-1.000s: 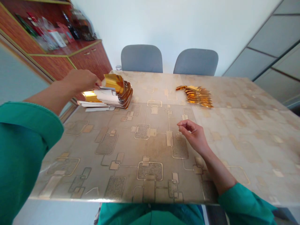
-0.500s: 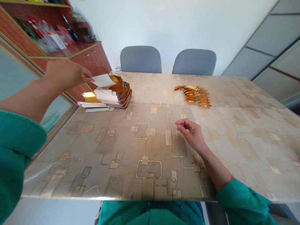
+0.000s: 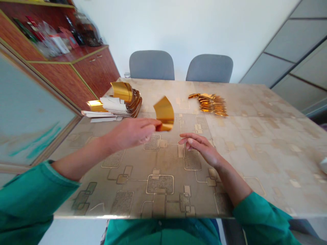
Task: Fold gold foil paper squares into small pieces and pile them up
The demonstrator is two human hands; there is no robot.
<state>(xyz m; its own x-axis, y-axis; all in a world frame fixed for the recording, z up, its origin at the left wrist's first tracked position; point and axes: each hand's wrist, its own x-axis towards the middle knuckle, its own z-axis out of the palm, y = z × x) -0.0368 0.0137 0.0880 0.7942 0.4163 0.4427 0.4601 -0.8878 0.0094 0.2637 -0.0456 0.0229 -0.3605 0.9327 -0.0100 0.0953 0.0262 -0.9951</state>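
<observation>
Pinched in my left hand point(image 3: 134, 132) is a curved sheet of gold foil paper point(image 3: 165, 114), held by its lower left corner above the middle of the table. My right hand point(image 3: 198, 144) is just right of the sheet and apart from it, fingers spread and holding nothing. Back left on the table lies a stack of gold and white paper sheets point(image 3: 114, 106), with one gold sheet curling up on top. Toward the back right is a pile of folded gold paper pieces point(image 3: 213, 104).
A patterned cloth covers the table point(image 3: 163, 153). Two grey chairs point(image 3: 152, 64) point(image 3: 209, 68) stand at its far side by the wall. A wooden cabinet point(image 3: 74, 71) with bottles and a jar is at the left, beside a glass panel point(image 3: 33, 115).
My left hand has brought a sheet from the stack rightward to the table's middle, its gold side now showing. My right hand's fingers have opened from a pinch.
</observation>
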